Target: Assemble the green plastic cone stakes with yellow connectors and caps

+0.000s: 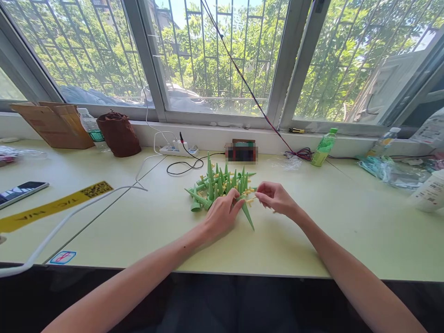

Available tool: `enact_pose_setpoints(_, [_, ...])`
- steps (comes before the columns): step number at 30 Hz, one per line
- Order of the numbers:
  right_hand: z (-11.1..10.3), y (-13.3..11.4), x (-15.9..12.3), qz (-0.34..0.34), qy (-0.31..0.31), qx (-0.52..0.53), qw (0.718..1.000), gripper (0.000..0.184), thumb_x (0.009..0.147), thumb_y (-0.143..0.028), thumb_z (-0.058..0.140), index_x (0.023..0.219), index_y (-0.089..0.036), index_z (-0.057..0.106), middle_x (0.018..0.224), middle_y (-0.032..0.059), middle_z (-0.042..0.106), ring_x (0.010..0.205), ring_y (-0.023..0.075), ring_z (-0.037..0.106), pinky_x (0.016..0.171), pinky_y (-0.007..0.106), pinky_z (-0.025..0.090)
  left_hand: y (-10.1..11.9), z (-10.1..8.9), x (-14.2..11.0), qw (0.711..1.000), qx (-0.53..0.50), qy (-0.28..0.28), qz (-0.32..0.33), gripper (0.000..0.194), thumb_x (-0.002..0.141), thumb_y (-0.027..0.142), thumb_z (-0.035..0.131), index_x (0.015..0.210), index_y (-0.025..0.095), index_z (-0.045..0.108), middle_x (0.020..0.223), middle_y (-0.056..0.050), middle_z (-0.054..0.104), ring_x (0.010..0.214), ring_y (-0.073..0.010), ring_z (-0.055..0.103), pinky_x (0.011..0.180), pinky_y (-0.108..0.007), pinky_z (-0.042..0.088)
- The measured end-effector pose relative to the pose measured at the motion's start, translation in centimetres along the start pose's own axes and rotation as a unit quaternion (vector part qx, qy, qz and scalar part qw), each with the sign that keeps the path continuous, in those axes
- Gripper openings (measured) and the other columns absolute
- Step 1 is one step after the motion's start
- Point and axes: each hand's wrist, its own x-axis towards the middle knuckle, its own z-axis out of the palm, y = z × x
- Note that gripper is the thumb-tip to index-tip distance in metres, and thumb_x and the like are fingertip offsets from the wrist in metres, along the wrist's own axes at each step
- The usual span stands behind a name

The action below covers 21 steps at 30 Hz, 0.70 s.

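Observation:
A cluster of green, pointed cone-shaped plastic pieces (pixel 210 188) with small yellow pieces among them lies on the table. At its near side my left hand (pixel 222 210) is closed, thumb and index finger gripping a green cone piece (pixel 247 216) whose tip points toward me. Right of the cluster, my right hand (pixel 277 199) is pinched, with a small yellow stick-like piece (pixel 251 201) at its fingertips. Parts of the cluster are hidden behind my left hand.
Behind the cluster are a power strip (pixel 178 150) with cables and a blurred-out device (pixel 242 152). A green bottle (pixel 324 148) and a white cup (pixel 430 192) stand right. Left are a phone (pixel 22 192), a brown pouch (pixel 119 134) and a yellow tag strip (pixel 52 208).

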Motion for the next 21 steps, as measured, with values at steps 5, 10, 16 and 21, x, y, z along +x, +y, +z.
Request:
enact_pose_setpoints(5, [-0.06,0.08,-0.11,0.001,-0.004,-0.009,1.000,0.026,0.084,-0.041,0.064,0.076,-0.017,0.055,0.054,-0.0043,0.052,0.045,0.0082,0.048,0.042,0.020,0.037,0.05,-0.01,-0.02,1.000,-0.002,0.004,-0.010,0.024,0.097,0.043,0.040,0.091,0.021,0.046,0.069,0.002,0.061,0.052,-0.0132,0.045,0.058,-0.024,0.032])
enact_pose_setpoints(10, [0.09,-0.27,-0.30,0.011,-0.016,-0.014,1.000,0.030,0.083,-0.046,0.063,0.077,-0.017,0.056,0.055,-0.0033,0.054,0.044,0.0080,0.047,0.040,0.020,0.035,0.22,-0.03,-0.12,1.000,-0.007,0.008,-0.010,0.025,0.097,0.044,0.039,0.091,0.021,0.047,0.069,0.002,0.060,0.053,-0.0133,0.045,0.058,-0.025,0.032])
enact_pose_setpoints(16, [0.31,-0.09,-0.23,0.001,-0.039,-0.004,0.999,0.034,0.081,-0.050,0.065,0.082,-0.017,0.061,0.067,0.0010,0.060,0.050,0.0091,0.050,0.042,0.021,0.039,0.39,-0.14,-0.11,1.000,-0.014,0.011,-0.009,0.024,0.097,0.043,0.041,0.090,0.021,0.048,0.064,0.003,0.056,0.051,-0.0127,0.042,0.057,-0.024,0.030])
enact_pose_setpoints(21, [0.38,0.48,-0.13,-0.001,-0.044,0.013,0.999,0.032,0.078,-0.046,0.070,0.086,-0.016,0.064,0.066,-0.0005,0.058,0.051,0.0092,0.050,0.045,0.022,0.040,0.41,-0.15,-0.11,1.000,-0.014,0.018,-0.007,0.023,0.097,0.042,0.042,0.091,0.021,0.049,0.061,0.005,0.053,0.051,-0.0123,0.042,0.056,-0.024,0.029])
